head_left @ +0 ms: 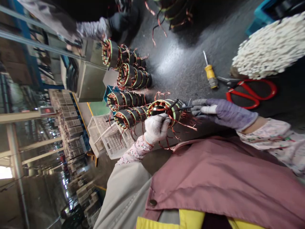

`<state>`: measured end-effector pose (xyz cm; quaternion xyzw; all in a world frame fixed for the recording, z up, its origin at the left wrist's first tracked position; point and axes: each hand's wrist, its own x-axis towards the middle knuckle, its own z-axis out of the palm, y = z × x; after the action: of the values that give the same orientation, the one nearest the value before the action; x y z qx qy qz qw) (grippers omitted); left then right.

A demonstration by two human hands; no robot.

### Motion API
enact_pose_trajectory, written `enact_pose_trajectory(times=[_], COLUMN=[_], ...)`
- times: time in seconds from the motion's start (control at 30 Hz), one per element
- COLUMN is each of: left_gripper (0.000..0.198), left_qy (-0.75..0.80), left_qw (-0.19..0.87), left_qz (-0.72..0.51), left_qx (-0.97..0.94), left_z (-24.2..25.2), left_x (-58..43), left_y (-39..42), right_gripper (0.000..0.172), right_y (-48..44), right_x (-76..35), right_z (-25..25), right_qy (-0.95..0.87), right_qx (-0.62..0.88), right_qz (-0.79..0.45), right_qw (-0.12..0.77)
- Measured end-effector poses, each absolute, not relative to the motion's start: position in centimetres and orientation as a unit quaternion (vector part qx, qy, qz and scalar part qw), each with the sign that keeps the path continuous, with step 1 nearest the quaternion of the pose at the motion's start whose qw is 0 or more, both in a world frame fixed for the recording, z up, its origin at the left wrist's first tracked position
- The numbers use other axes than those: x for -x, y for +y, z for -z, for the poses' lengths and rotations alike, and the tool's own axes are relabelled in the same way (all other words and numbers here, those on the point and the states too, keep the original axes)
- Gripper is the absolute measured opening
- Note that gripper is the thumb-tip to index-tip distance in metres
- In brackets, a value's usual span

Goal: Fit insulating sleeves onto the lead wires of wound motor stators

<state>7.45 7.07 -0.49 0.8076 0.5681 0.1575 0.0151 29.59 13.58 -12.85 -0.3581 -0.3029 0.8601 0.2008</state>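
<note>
My left hand (pixel 156 128) in a white knit glove is shut on the wound end of a copper-wound motor stator (pixel 165 111), whose loose copper leads hang out beside it. My right hand (pixel 222 112) in a purple glove grips a white-handled tool (pixel 208 109), whose thin dark shaft reaches into the stator. Close to that stator lie several similar stators, including one (pixel 130 117) touching it and another (pixel 132 76) farther along. A yellow-handled screwdriver (pixel 211 76) and red-handled scissors (pixel 250 93) lie near my right hand.
A white fibrous mop head (pixel 269 47) and a blue crate (pixel 259 16) sit beyond the scissors. A white plastic crate (pixel 111 136) and a metal box (pixel 90 81) stand by the stators. A co-worker's sleeve (pixel 92 28) and more stators show at the top.
</note>
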Motion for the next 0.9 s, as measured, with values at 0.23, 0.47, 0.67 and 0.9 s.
enact_pose_trajectory(times=[0.23, 0.47, 0.67, 0.9], left_gripper=[0.031, 0.028, 0.025, 0.031], left_qy=[0.581, 0.565, 0.554, 0.566], left_qw=[0.014, 0.021, 0.023, 0.046], left_qz=[-0.125, -0.147, -0.163, -0.137], left_qx=[-0.804, -0.811, -0.816, -0.811], left_z=[0.8, 0.9, 1.2, 1.4], left_x=[-7.3, -7.4, -7.4, -7.0], left_y=[6.8, 6.9, 7.0, 6.8], right_gripper=[0.033, 0.031, 0.032, 0.035], right_y=[14.8, 14.8, 14.2, 15.1], right_x=[-28.9, -29.4, -29.2, -26.3], right_z=[10.7, 11.9, 12.6, 11.8], right_qy=[-0.424, -0.543, -0.662, -0.730], right_qx=[0.455, 0.466, 0.468, 0.421], right_qz=[-0.774, -0.691, -0.570, -0.530], right_qw=[0.116, 0.100, 0.134, 0.098])
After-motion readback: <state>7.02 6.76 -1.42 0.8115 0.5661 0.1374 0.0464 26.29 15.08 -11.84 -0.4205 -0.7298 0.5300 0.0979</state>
